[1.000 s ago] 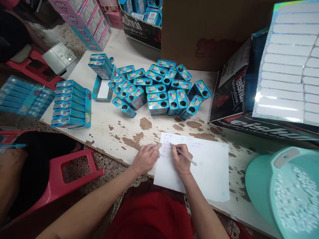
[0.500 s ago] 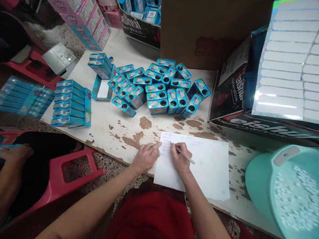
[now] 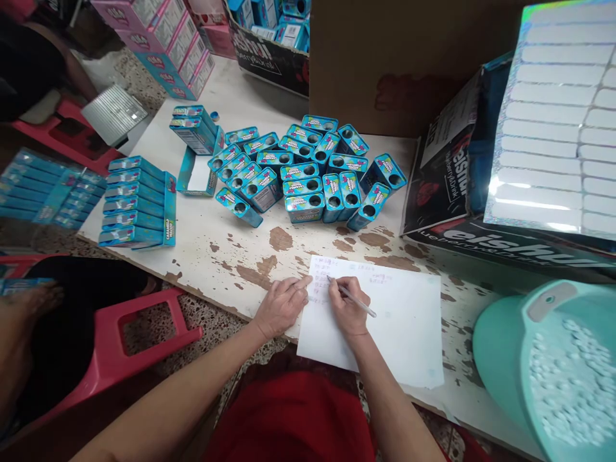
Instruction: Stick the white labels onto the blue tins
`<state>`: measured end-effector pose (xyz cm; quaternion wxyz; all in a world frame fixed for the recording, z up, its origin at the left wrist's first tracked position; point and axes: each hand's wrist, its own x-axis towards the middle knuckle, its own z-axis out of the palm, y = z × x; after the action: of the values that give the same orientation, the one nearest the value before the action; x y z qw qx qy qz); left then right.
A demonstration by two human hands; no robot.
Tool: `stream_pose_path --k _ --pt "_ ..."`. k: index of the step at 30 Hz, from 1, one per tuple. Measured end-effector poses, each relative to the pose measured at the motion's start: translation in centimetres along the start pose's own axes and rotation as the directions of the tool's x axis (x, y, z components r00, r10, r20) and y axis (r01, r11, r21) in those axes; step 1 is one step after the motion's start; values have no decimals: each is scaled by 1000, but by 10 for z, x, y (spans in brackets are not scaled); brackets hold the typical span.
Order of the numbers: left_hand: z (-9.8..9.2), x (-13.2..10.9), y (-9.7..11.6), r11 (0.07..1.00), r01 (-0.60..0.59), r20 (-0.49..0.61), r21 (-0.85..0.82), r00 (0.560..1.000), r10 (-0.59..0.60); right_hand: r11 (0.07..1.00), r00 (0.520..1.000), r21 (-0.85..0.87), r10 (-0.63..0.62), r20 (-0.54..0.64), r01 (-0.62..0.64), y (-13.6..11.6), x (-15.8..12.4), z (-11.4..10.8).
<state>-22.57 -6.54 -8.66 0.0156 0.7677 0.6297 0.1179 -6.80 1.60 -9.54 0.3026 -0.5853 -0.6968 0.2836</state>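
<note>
A white sheet of paper point(image 3: 389, 350) lies at the front edge of the worn table, with lines of faint purple handwriting near its top. My right hand point(image 3: 350, 307) is closed around a slim pen point(image 3: 362, 304), its tip on the paper by the written lines. At the sheet's left edge rests my left hand point(image 3: 283, 305), open and holding nothing, with the index finger stretched to the writing. Beyond the paper stand several blue Caramelo Mazzo boxes point(image 3: 302, 186), each with a dark round hole in its top.
A turquoise bucket point(image 3: 500, 366) of small white pieces stands at the right. Behind it are a black carton point(image 3: 443, 160) and a sheet of blank labels point(image 3: 553, 128). Blue boxes point(image 3: 137, 202) sit in a row at the left, near a pink stool point(image 3: 144, 321) and a seated person.
Both my hands stay nearly where they were, the pen still on the written lines. At the far left, the seated person's hand has shifted slightly.
</note>
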Motion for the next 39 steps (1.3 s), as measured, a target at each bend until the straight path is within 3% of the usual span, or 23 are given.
stream_pose_path --k 7,21,24,27,31,34,37,39 --pt "0 1 0 1000 -8 -4 0 1000 8 999 997 -5 47 -54 -47 -2 -1 1" --pt "2 0 -1 1000 -5 -10 12 1000 5 996 996 37 82 -34 -80 -4 -1 2" --pt "3 0 -1 1000 -2 -21 16 1000 3 987 991 96 129 -18 -127 -3 0 2" --pt "3 0 0 1000 -1 -45 21 999 2 917 969 315 241 54 -246 -6 4 -3" --pt "1 0 -2 1000 -3 -83 18 997 4 701 916 610 385 113 -370 -20 9 -32" --pt "-4 2 -3 999 9 -137 -44 991 -15 654 917 673 388 93 -345 -35 -3 -68" --pt "-17 1 7 946 183 -134 -268 965 -225 621 899 673 409 159 -402 -45 -31 -107" --pt "-35 -2 24 773 370 -2 -516 901 -433 586 868 660 444 224 -470 -50 -53 -129"
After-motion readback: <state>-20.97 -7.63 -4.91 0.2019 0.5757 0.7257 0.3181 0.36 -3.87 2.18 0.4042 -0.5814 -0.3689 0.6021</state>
